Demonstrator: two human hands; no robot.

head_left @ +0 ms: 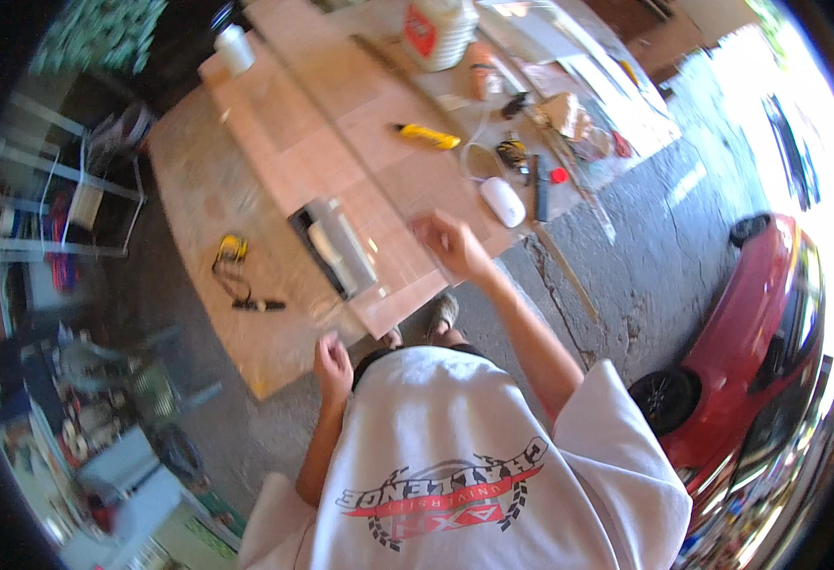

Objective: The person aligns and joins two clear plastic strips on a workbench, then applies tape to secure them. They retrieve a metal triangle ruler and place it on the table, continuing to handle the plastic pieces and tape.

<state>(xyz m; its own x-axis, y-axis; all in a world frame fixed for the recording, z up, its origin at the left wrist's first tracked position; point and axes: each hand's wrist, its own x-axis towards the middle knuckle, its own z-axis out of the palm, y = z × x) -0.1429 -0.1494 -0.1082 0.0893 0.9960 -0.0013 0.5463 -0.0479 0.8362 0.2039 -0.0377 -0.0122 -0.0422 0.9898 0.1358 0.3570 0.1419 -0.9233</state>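
Note:
My right hand (450,245) hovers over or rests on the right edge of a reddish-brown wood panel (407,180); blur smears its fingers, and whether it touches cannot be told. By the table's near edge, my left hand (333,359) hangs with fingers curled in, nothing visible in it. Between the hands, a wide metal trowel (341,249) with a pale handle lies near the panel's front end. Farther up the panel is a yellow-and-black utility knife (428,136). A white rounded bottle (502,201) stands or lies right of my right hand.
A worktable (184,180) carries the panel, a yellow tape measure (233,249), a white jug (439,33) and a small white bottle (234,49). Assorted tools cluster at its right. A red car (735,351) stands to the right, a metal-frame rack (65,180) to the left.

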